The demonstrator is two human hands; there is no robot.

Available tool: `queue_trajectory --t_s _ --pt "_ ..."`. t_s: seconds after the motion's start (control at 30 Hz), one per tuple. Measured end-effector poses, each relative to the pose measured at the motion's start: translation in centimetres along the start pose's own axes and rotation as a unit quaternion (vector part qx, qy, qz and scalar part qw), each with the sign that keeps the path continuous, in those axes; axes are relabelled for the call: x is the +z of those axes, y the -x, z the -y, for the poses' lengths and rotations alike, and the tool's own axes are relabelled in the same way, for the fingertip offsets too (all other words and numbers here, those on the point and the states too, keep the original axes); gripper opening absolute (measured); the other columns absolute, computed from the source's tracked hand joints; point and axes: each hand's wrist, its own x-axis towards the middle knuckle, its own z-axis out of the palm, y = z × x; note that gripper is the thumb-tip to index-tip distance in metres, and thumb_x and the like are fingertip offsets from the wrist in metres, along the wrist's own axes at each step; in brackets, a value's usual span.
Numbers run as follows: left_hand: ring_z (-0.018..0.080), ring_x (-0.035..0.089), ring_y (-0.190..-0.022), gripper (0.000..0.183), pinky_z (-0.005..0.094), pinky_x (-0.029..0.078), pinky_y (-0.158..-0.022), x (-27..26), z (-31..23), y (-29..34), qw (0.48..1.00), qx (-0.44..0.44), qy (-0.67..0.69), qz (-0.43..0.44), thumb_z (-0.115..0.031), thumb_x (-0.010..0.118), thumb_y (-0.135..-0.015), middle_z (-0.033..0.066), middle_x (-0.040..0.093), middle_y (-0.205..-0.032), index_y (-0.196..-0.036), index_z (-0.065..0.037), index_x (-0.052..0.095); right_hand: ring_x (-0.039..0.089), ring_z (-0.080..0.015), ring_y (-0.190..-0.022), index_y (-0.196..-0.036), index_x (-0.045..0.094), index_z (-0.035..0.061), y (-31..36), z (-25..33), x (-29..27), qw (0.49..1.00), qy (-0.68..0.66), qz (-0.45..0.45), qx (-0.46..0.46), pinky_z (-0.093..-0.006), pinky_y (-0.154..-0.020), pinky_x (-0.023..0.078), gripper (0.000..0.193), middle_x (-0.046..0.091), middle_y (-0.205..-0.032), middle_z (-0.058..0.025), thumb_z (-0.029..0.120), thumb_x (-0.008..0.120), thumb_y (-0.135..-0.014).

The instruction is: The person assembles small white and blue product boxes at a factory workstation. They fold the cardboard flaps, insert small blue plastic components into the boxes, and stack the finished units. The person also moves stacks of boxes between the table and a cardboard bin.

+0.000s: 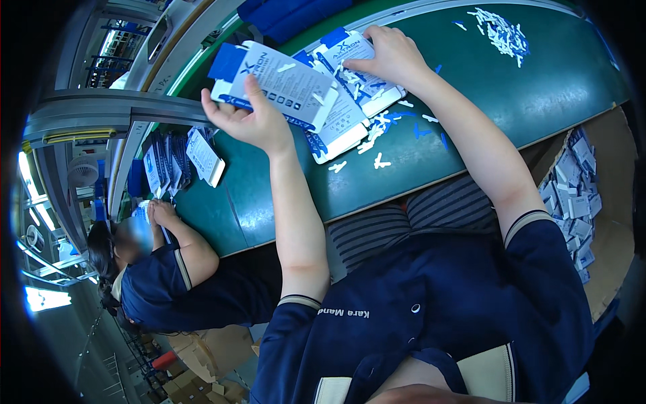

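Note:
My left hand (259, 124) grips a white and blue printed box (289, 84), thumb on its face and fingers under it. The box is tilted above the table, with small white plastic pieces on it. Beneath and right of it, more such boxes (340, 124) lie overlapping on the green table. My right hand (397, 59) is over the upper box (346, 47), thumb and fingers apart, the thumb close to loose white pieces (353, 84). Whether those fingers pinch a piece is hidden. White and blue pieces (380, 128) are scattered beside the boxes.
A heap of small white and blue pieces (501, 34) lies at the far right of the table (484, 101). A large carton (616, 222) at right holds many small boxes (572, 195). At left, a co-worker (182, 269) sits near stacked boxes (168, 161). A metal frame (87, 111) stands there.

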Motion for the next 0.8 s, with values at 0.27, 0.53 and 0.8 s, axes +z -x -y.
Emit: queue_trajectory --t_s 0.27,0.53,0.8 --pt "0.0141 0.061 -0.092 0.029 0.0262 0.05 -0.082 -0.5 0.0 -0.5 0.995 -0.017 0.082 -0.051 -0.008 0.061 -0.093 0.0113 0.061 -0.103 -0.11 -0.001 0.038 0.07 -0.0272 -0.085 -0.093 0.07 0.0031 -0.7 -0.6 -0.5 0.989 -0.043 0.116 0.086 -0.0412 -0.078 0.054 0.054 0.071 -0.088 -0.0138 0.052 0.076 -0.07" --pt "0.0152 0.064 -0.09 0.022 0.0294 0.052 -0.081 -1.1 -0.2 -0.8 0.976 -0.121 0.181 0.019 -0.019 0.059 -0.096 0.0115 0.064 -0.104 -0.104 -0.002 0.048 0.068 -0.0262 -0.079 -0.09 0.066 0.0021 -0.6 -0.5 -0.5 0.992 0.035 0.092 0.083 -0.0365 -0.072 0.053 0.058 0.068 -0.085 -0.0134 0.056 0.075 -0.07" --pt "0.018 0.066 -0.094 0.023 0.0313 0.053 -0.084 -0.9 0.2 -0.7 0.983 -0.09 0.156 0.037 -0.023 0.057 -0.097 0.0134 0.065 -0.103 -0.101 -0.002 0.048 0.067 -0.0284 -0.063 -0.078 0.071 0.0003 -2.1 -2.6 -1.2 0.984 -0.097 0.087 0.123 -0.0371 -0.064 0.053 0.033 0.068 -0.068 -0.0135 0.032 0.077 -0.07"
